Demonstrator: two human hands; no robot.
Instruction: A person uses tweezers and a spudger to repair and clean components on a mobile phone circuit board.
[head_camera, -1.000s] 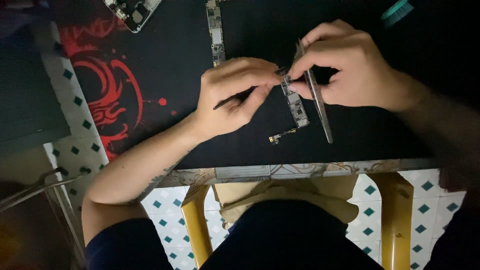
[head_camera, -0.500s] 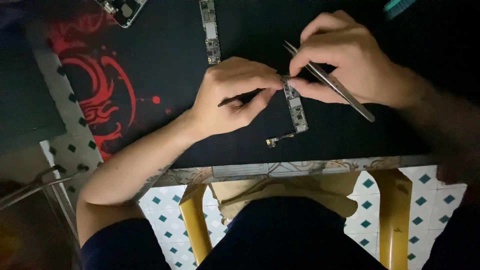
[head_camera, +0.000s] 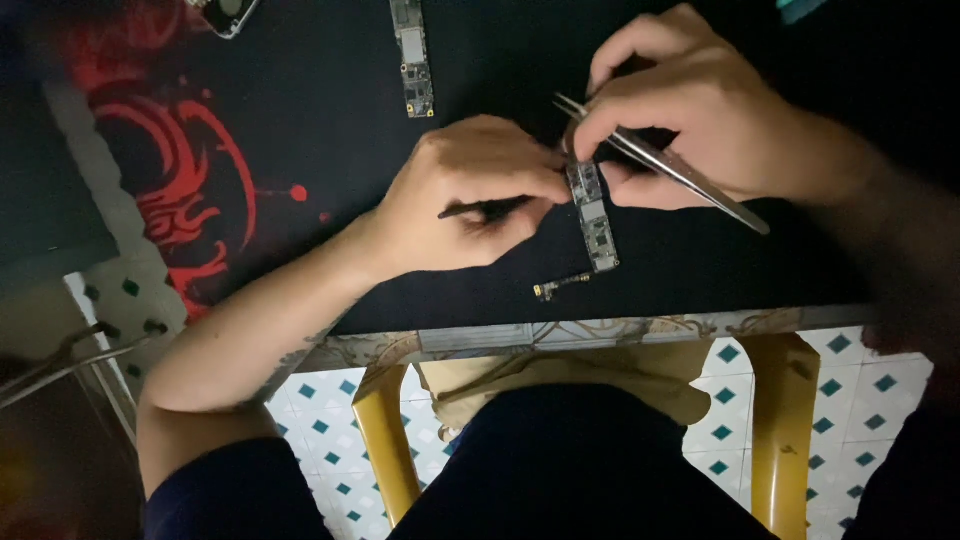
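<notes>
Narrow green circuit board sits between my hands, left hand pinching its top end so it won't slide, right hand clamped on silver metal tweezers just above it.

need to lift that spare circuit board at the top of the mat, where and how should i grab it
Best pinched across its two long edges near the middle, coming straight down from above. The spare circuit board lies flat on the black mat, long and narrow, with bare mat on both sides, well apart from the left hand.
</notes>
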